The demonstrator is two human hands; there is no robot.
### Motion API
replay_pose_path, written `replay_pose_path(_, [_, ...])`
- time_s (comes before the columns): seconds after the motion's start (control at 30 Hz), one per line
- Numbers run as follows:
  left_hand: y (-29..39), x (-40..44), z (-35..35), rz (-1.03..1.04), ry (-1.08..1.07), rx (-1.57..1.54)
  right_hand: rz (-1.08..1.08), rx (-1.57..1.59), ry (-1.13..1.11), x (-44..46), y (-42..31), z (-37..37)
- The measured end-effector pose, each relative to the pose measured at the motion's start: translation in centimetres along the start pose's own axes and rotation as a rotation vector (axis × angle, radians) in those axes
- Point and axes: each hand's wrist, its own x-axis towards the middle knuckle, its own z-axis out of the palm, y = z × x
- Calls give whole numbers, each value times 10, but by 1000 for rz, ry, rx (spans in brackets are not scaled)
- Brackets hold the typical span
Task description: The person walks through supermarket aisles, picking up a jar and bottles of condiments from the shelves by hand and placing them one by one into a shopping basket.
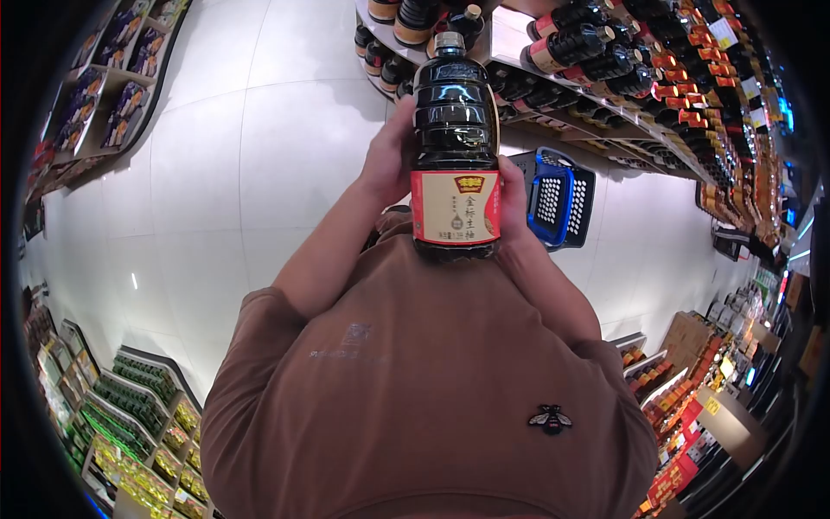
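A large dark soy sauce bottle (pixel 454 138) with a red and cream label is held upright in front of my chest, its cap toward the top of the view. My left hand (pixel 393 151) wraps the bottle's left side, fingers partly hidden behind it. On the opposite side my right hand (pixel 512 199) grips the lower part near the label, with its fingers mostly out of sight behind the bottle. The label faces me.
A blue shopping basket (pixel 553 203) stands on the pale tiled floor (pixel 207 173) to the right. Shelves of dark bottles (pixel 579 52) curve along the top right. Packaged goods fill a shelf (pixel 112 69) at upper left and racks (pixel 143 398) at lower left.
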Motion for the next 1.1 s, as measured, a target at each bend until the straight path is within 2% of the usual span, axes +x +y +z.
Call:
replay_pose_path(0.03, [-3,4,-8,-26,-81,-106,6,7,-2,-1,0,0])
replay_pose_path(0.1, [-5,13,-20,-73,-248,-315,116,125,-169,0,2,2])
replay_pose_path(0.13, [-10,19,-19,-79,-213,-243,158,190,-265,-1,2,14])
replay_pose_path(0.17, [-15,22,-17,-63,-318,-265,200,256,-360,-2,2,21])
replay_pose_path(0.2, [-16,23,-10,-45,-424,-287,240,338,-278,-3,6,17])
replay_pose_path(0.23, [-17,24,-4,-27,-530,-309,256,351,-328,-4,7,17])
replay_pose_path(0.3, [-18,27,3,4,-562,-329,287,374,-431,-4,9,22])
replay_pose_path(0.5, [-21,31,-1,30,-640,-486,314,285,-288,-9,6,27])
replay_pose_path(0.53, [-22,32,-9,33,-637,-488,286,166,-315,-10,2,32])
replay_pose_path(0.57, [-26,31,-15,37,-630,-492,264,152,-165,-11,1,27])
replay_pose_path(0.6, [-27,25,-11,60,-360,-464,244,134,-19,-12,-2,18])
replay_pose_path(0.77, [-22,17,-2,135,-278,-407,64,136,150,-15,-21,-8])
replay_pose_path(0.8, [-17,14,-1,159,-282,-343,83,-244,234,-27,-23,17])
replay_pose_path(0.83, [-12,11,0,184,-283,-279,88,-310,278,-29,-22,14])
replay_pose_path(0.9, [-4,7,9,179,-105,-135,91,-435,367,-31,-18,1])
replay_pose_path(0.93, [-2,5,14,168,-15,-66,55,-563,360,-33,-17,4])
replay_pose_path(1.03, [2,2,19,156,152,59,49,-606,204,-30,-12,-13])
replay_pose_path(1.1, [1,3,21,117,218,77,47,-561,225,-28,-3,-21])
